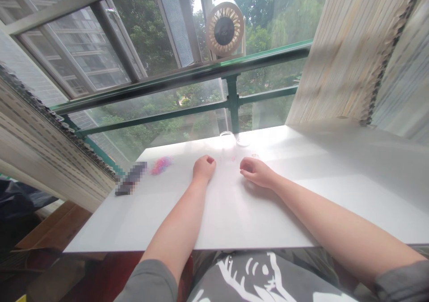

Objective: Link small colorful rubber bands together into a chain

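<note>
My left hand (204, 168) rests on the white table (221, 217) with its fingers curled closed; whatever they may hold is hidden. To its right, my right hand (255, 171) is just above or on the tabletop, fingers bent in towards the thumb, and I cannot make out anything between them. Left of my left hand lies a loose pile of tiny pink, red and blue pieces (161, 165). Beyond the hands, in the glare, stands a clear container (227, 142) with a round, clear, lid-like piece (243, 142) beside it. Small faint pinkish bits (233, 158) lie between the hands.
A dark, pixelated oblong object (131, 178) lies at the table's left edge. Behind the table run a green railing (233, 101) and windows, with a round white fan (224, 27) at the rail. Curtains (348, 52) hang on both sides.
</note>
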Available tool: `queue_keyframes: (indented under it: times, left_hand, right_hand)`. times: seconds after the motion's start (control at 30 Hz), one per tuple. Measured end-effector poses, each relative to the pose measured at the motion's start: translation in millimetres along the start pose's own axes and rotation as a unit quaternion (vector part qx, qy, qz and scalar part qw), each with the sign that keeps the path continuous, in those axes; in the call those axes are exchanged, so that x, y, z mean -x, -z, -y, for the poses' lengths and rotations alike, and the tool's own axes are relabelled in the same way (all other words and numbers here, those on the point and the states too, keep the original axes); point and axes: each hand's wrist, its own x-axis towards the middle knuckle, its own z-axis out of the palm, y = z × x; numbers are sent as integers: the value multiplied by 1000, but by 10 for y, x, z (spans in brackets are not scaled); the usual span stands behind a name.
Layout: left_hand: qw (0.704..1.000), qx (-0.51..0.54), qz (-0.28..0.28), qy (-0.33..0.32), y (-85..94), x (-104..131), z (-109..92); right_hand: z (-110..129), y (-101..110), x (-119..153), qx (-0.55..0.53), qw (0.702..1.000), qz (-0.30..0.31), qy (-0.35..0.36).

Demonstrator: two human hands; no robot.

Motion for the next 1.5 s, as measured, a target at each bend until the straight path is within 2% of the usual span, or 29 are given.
queue_keyframes:
  times: [0.3,1.0,1.5]
  left_hand:
    - [1000,6,8,6,-11,-2,14]
    - [998,-23,26,53,15,13,-89]
    - [998,-15,42,34,20,23,-87]
  right_hand:
    - [-10,3,2,14,1000,4,1]
    - [10,3,-1,26,1000,5,1]
    - [6,6,2,19,1000,5,1]
